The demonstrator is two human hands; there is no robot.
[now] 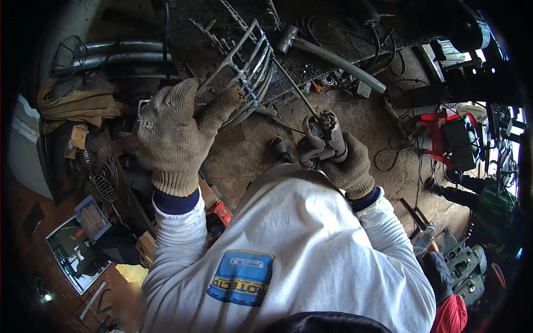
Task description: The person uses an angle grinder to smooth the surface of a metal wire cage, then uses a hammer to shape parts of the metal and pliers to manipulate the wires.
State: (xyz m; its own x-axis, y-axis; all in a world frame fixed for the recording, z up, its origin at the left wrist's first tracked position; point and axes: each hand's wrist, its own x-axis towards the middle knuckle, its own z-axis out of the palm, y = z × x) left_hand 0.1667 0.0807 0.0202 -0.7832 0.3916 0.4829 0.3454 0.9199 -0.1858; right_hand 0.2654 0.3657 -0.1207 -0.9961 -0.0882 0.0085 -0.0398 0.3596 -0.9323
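My left hand (172, 119), in a thick knitted brown glove, is closed round one end of a cage-like grille (258, 64) of bent metal rods with bluish weld marks. My right hand (354, 166), gloved alike, grips a worn welding electrode holder (322, 139). From its jaws a thin welding rod (294, 86) slants up and left, its far end by the grille's rods; whether it touches cannot be made out. On the dark workbench (333, 30) beyond lies a hammer (338, 64), its head close to the grille.
Chain-like metal pieces (214, 39) lie behind the grille. Curved tubes (119, 55) and a brown cloth (83, 105) are at left. Cables (388, 158) loop across the floor towards a red plastic stool (436, 139). A person (494, 205) is at right; a red sleeve (449, 316) shows below.
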